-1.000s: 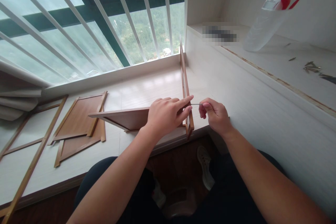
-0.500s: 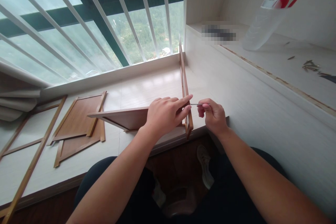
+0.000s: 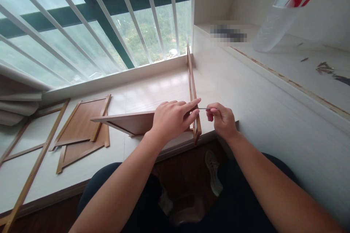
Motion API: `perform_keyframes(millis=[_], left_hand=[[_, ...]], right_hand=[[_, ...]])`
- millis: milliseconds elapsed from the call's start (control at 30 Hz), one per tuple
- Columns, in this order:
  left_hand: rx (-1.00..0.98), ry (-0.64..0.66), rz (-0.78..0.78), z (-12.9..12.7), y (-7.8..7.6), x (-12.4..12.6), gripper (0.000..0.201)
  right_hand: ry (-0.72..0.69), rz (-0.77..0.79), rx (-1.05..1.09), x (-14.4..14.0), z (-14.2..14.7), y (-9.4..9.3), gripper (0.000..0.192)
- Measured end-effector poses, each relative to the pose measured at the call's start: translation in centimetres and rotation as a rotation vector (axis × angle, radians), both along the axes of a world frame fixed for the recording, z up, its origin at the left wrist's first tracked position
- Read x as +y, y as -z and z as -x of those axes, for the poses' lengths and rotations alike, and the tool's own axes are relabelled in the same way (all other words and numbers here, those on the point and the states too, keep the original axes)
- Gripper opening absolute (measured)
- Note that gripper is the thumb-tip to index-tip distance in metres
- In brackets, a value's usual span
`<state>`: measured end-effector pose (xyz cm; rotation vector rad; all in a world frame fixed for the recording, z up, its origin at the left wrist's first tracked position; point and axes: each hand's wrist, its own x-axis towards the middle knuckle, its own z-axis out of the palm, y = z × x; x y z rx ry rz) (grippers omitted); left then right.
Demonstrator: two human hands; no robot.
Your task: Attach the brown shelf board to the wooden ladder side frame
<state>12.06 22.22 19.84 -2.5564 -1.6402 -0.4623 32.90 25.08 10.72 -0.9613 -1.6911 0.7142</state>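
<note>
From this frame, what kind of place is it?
Probably a home window nook high up, used for assembling flat-pack furniture. A barred window overlooks green hills, wooden panels lie on the pale sill, and both hands work a panel joint.

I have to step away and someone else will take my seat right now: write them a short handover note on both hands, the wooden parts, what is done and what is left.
Left hand: pressed on the corner where the low wooden panel meets the upright wooden frame, fingers over the joint.
Right hand: pinching a thin metal pin, its tip at the frame's outer face.
Both parts stand on the white ledge. Flat panels lie to the left; more small metal pieces lie on the upper shelf, beside a plastic bottle.
Done: the two parts are held together at a corner.
Left: the pin is not yet driven in; the flat panels are unattached.
</note>
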Motion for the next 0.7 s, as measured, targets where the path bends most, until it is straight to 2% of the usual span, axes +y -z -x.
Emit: perform_keyframes(millis=[333,700], left_hand=[[-0.005,-0.006,-0.007,-0.01,0.11,-0.03,0.047],[-0.006,-0.007,0.001,0.00,0.08,-0.04,0.047]], right_hand=[[-0.045,0.060,0.075,-0.16,0.25,-0.20,0.044],[-0.017,0.014,0.016,0.14,0.12,-0.19,0.041]])
